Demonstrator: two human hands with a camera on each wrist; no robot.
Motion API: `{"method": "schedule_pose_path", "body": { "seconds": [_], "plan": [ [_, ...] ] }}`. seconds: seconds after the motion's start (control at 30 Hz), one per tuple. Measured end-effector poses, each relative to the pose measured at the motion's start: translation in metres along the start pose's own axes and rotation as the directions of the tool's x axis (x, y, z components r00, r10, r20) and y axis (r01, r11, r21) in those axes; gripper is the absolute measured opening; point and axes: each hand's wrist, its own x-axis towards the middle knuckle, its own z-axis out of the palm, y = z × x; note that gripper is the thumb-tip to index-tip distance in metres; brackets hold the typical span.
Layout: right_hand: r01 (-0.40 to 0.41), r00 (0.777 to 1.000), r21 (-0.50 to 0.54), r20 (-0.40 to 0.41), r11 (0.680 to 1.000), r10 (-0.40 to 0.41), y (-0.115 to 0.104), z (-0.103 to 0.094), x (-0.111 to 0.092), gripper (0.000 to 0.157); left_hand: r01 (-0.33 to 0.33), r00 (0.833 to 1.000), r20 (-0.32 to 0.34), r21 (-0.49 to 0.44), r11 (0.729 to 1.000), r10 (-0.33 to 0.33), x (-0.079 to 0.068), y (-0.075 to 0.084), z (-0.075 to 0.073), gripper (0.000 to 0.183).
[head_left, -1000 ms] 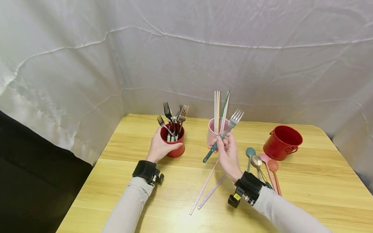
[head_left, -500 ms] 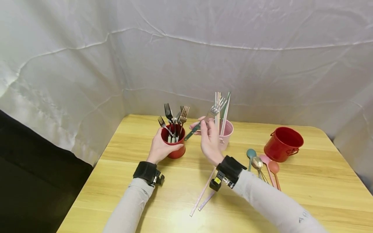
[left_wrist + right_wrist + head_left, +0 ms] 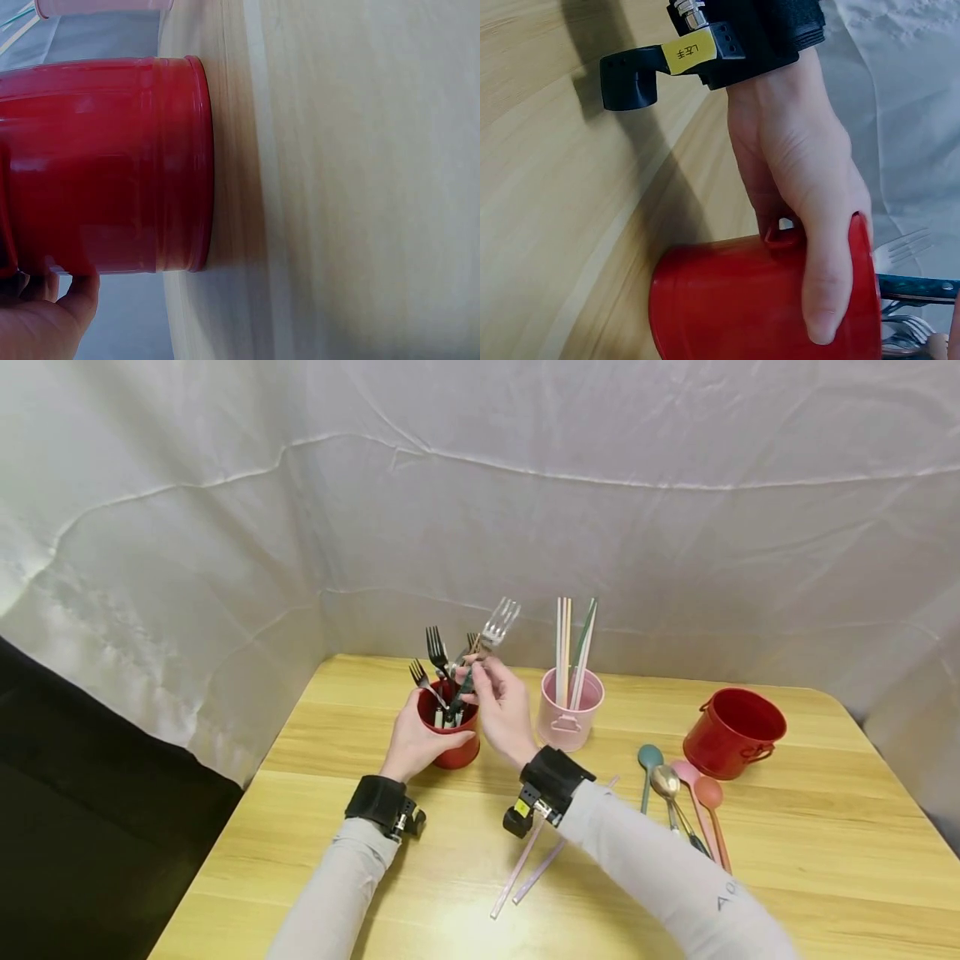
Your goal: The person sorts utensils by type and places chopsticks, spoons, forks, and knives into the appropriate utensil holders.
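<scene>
My left hand (image 3: pixel 420 739) grips the side of a red bucket (image 3: pixel 459 755), thumb across its front near the rim. Several forks (image 3: pixel 437 647) stand in it, tines up. My right hand (image 3: pixel 506 703) pinches a silver fork (image 3: pixel 499 622) with a dark green handle, tilted over the bucket's mouth. Its tines point up and right, and its handle slants down toward the other cutlery; whether its end touches anything is hidden. In the left wrist view the bucket (image 3: pixel 112 165) fills the left side. The right wrist view shows the left thumb (image 3: pixel 827 285) along the bucket wall.
A pink bucket (image 3: pixel 567 732) with several chopsticks (image 3: pixel 564 647) stands right of the right hand. Farther right is another red bucket (image 3: pixel 723 745), beside several spoons (image 3: pixel 666 781) lying on the wooden table (image 3: pixel 840 827). Two chopsticks (image 3: pixel 517 872) lie partly under the right wrist.
My right hand has carried the green-handled fork leftward, from in front of the pink bucket to above the red one. My left hand has kept its grip on the red bucket.
</scene>
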Motion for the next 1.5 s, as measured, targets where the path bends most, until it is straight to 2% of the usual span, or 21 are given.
{"method": "schedule_pose_path", "body": {
  "seconds": [0.1, 0.27, 0.43, 0.6, 0.67, 0.73, 0.87, 0.97, 1.27, 1.5],
  "plan": [
    [-0.071, 0.997, -0.094, 0.021, 0.993, 0.073, 0.006, 0.001, 0.0, 0.029, -0.007, 1.0, -0.005, 0.004, 1.0, 0.007, 0.001, -0.001, 0.001, 0.089],
    [-0.14, 0.988, -0.239, 0.027, 0.961, 0.151, 0.014, -0.003, -0.001, 0.038, -0.008, 1.0, -0.011, 0.007, 1.0, 0.009, 0.001, -0.002, 0.002, 0.088],
    [-0.142, 0.988, -0.257, 0.021, 0.956, 0.152, 0.017, -0.014, -0.007, 0.039, 0.0, 1.0, -0.011, 0.0, 1.0, 0.0, 0.0, 0.0, 0.001, 0.089],
    [-0.169, 0.984, -0.286, 0.008, 0.943, 0.179, 0.026, -0.034, -0.018, 0.034, -0.006, 1.0, -0.007, 0.006, 1.0, 0.006, 0.0, 0.0, 0.001, 0.09],
    [-0.182, 0.979, -0.315, 0.026, 0.932, 0.2, 0.029, -0.045, -0.024, 0.031, -0.005, 1.0, -0.005, 0.008, 1.0, 0.005, 0.0, 0.0, 0.001, 0.09],
    [-0.17, 0.975, -0.35, 0.077, 0.921, 0.21, 0.033, -0.056, -0.03, 0.029, -0.005, 1.0, -0.004, 0.008, 1.0, 0.005, -0.001, 0.001, 0.0, 0.091],
    [-0.118, 0.948, -0.437, 0.219, 0.892, 0.233, 0.034, -0.079, -0.044, 0.023, 0.006, 1.0, 0.003, 0.016, 1.0, -0.006, -0.001, 0.002, 0.0, 0.09],
    [-0.083, 0.922, -0.492, 0.293, 0.867, 0.254, 0.031, -0.095, -0.054, 0.021, 0.015, 1.0, 0.005, 0.022, 1.0, -0.015, -0.001, 0.001, 0.0, 0.089],
    [0.009, 0.865, -0.593, 0.408, 0.805, 0.291, 0.024, -0.133, -0.076, 0.019, 0.023, 1.0, 0.008, 0.03, 0.999, -0.024, -0.001, 0.002, -0.001, 0.088],
    [0.034, 0.811, -0.606, 0.482, 0.795, 0.332, 0.017, -0.15, -0.091, 0.016, 0.028, 1.0, 0.011, 0.026, 0.999, -0.028, -0.001, 0.004, -0.001, 0.088]
  ]
}}
